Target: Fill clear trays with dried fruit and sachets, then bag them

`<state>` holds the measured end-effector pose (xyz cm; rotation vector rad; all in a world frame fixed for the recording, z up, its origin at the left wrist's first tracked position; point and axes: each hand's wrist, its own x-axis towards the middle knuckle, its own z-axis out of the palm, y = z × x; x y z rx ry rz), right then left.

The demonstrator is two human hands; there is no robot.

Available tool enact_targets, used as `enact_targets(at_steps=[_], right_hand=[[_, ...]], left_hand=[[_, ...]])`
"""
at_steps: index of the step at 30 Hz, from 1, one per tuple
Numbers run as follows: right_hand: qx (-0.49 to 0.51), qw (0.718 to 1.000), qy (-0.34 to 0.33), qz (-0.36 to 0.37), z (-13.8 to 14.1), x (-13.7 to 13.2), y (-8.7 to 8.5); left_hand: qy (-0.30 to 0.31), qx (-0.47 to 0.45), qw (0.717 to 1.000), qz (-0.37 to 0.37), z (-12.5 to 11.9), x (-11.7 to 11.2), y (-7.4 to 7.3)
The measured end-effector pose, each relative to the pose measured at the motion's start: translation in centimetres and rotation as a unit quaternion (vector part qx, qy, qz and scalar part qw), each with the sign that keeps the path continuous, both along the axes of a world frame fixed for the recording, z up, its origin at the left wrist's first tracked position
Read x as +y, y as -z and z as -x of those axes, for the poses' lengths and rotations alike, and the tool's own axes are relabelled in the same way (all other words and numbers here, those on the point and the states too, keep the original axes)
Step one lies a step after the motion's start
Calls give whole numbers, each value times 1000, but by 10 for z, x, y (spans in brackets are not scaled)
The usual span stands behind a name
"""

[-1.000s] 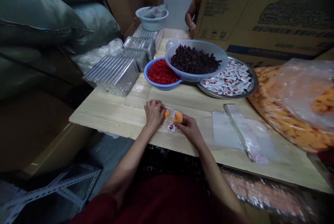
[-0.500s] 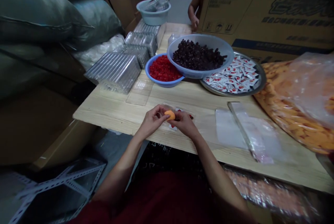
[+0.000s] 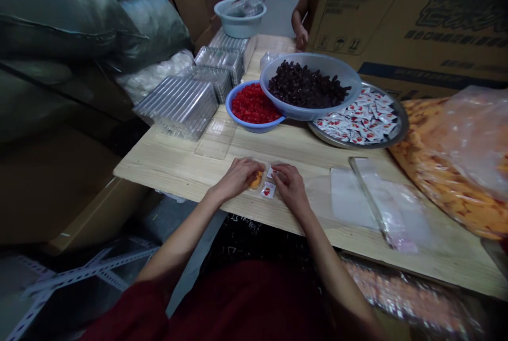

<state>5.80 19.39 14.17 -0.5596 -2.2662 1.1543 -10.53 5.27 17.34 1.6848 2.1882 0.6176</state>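
- The one view comes from a camera worn on the person's head, above the near edge of the bench (image 3: pixel 178 174).
- It faces forward and down, past the left forearm (image 3: pixel 174 256) and right forearm (image 3: pixel 329 261), which rise from the bottom edge.
- It sits close to the left hand (image 3: pixel 238 178) and right hand (image 3: pixel 291 188), just below mid-frame.
- Its far reach ends at cardboard cartons (image 3: pixel 408 7) along the top edge.

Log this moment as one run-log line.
left hand: at orange piece | right hand: at white-and-red sachet | beside: second sachet | surface: wooden tabletop
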Motion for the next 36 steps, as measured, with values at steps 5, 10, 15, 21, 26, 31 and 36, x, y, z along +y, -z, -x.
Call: enact_targets(at_steps=[5, 10, 15, 21, 26, 31, 36], right_hand=[[-21, 995, -51, -86, 0, -19, 9], [-77, 980, -113, -145, -1, -32, 16], [-11, 991, -36, -125, -2, -15, 13], [-85, 988, 2, -127, -4, 10, 17], [1, 997, 27, -67, -33, -6, 0], [60, 965, 28, 254, -42, -54, -28], [106, 830, -23, 547, -19, -86, -33]], left_hand=[[-67, 56, 994, -66, -15, -7, 27], [-64, 24, 989, -131, -20, -25, 27], [-252, 49, 957, -138, 33, -18, 20], [-355, 58, 931, 59, 86, 8, 23], [-372, 17, 928, 14, 64, -30, 7], [-375, -236, 867, -227, -8, -76, -27], [-307, -521, 739, -296, -88, -66, -31]])
